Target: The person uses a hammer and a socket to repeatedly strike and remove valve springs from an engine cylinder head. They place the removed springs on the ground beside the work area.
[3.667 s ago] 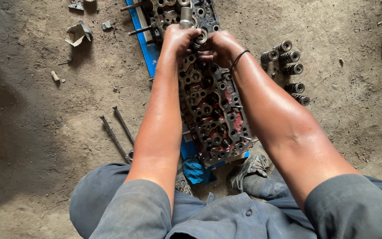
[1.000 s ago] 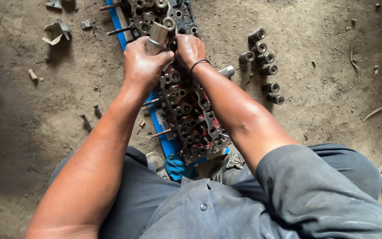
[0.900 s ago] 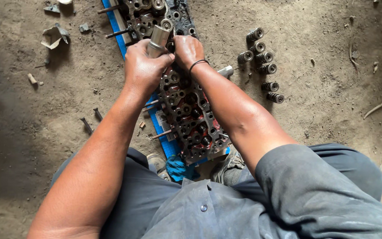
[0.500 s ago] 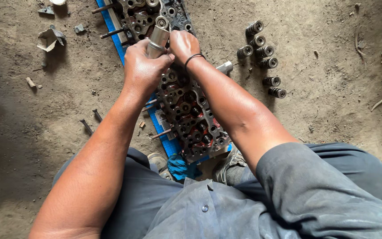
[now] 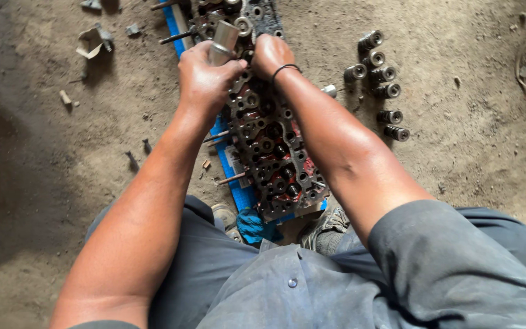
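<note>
The left hand (image 5: 205, 79) is wrapped tight around a steel tube tool (image 5: 222, 41), upright over the far end of the cylinder head (image 5: 269, 146) on the dirt floor (image 5: 458, 164). Beside it, the right hand (image 5: 269, 55) presses curled onto the head, apparently holding nothing. Valve springs (image 5: 380, 73) lie near the floor's right edge.
</note>
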